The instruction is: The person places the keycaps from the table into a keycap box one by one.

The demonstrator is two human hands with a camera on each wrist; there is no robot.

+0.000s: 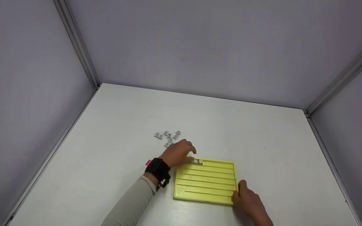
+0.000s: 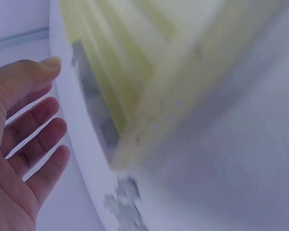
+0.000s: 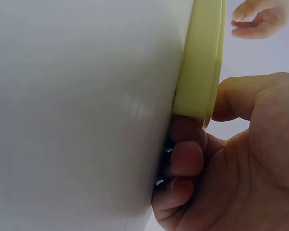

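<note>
Where the white bench [image 1: 112,131] meets the grey walls, a scatter of small grey tiles [image 1: 168,137] is seen at about eleven o'clock from the yellow grooved tray [image 1: 206,182]. Just beside them, the left hand [image 1: 178,153] is held over the tray's ten o'clock corner, next to two grey tiles [image 1: 198,161] seated in the topmost groove. From the head view its fingers cannot be read; in the left wrist view the left hand [image 2: 24,144] is shown spread and relaxed, nothing gripped, with the tray [image 2: 135,72] blurred behind it. At the tray's four o'clock corner the right hand [image 1: 247,199] is rested. Only the right wrist view reveals the grip: the tray's edge [image 3: 202,57] is pinched by the right hand [image 3: 231,159], thumb on top, fingers [image 3: 185,159] curled beneath against the bench [image 3: 77,106].
</note>
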